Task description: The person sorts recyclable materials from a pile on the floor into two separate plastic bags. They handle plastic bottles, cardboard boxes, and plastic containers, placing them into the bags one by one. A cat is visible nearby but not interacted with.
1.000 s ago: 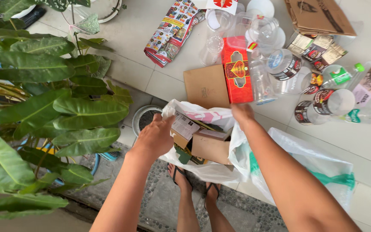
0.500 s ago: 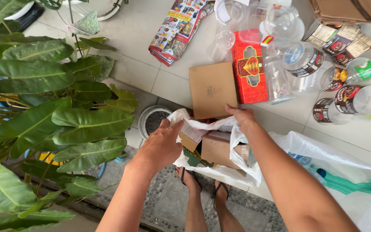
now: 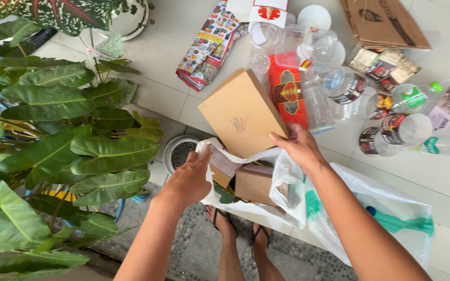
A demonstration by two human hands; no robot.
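arms: both bare up to the frame edge, no sleeves showing | left hand [image 3: 191,177]: no rings, no glove | right hand [image 3: 299,148]: same deal, no watch or band at the wrist | feet [image 3: 238,229]: dark flip-flops with thin thong straps, toes out

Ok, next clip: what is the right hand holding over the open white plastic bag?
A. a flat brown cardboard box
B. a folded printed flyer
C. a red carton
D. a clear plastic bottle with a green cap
A: the right hand grips the lower edge of a flat brown cardboard box, tilted above the white plastic bag, whose rim the left hand holds open.
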